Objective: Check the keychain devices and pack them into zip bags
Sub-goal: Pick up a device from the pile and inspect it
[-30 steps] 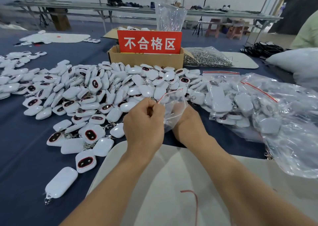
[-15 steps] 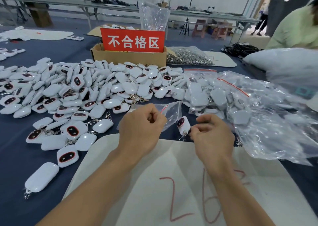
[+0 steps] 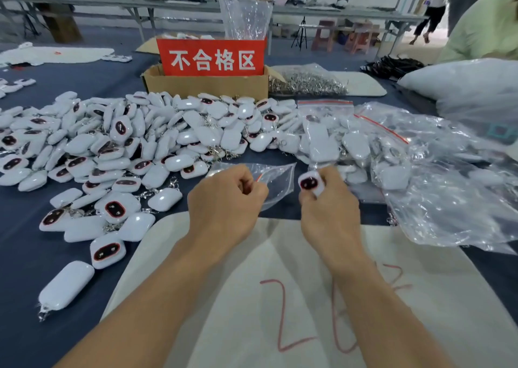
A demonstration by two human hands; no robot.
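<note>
- Fingers (image 3: 337,178) of the right hand (image 3: 330,216) are curled round one keychain device (image 3: 309,184). Its dark window faces up, and it is held above the table just beside the zip bag.
- Left hand (image 3: 227,199): fingers are closed in a pinch on the red-striped edge of the zip bag (image 3: 277,182), which hangs between the two hands. The bag looks empty. Whether its mouth is open cannot be told.
- Step in hand, as judged: the held device is under check or about to be inserted. It is not yet in the bag.
- Done: filled bags (image 3: 328,132) lie to the right, running on into a heap under a large clear sack (image 3: 448,193). Count not readable.
- Left to do: a loose pile (image 3: 134,143) of unbagged devices covers much of the blue cloth (image 3: 25,255) on the left. By appearance, a large share of the work is outstanding.
- Reject box (image 3: 207,87), cardboard with a red sign (image 3: 211,59), stands behind the pile. Its contents are mostly hidden.
- Other items: a white board (image 3: 238,325) with red numerals lies under the forearms, and a bag of metal rings (image 3: 305,83) sits just beside the box.
</note>
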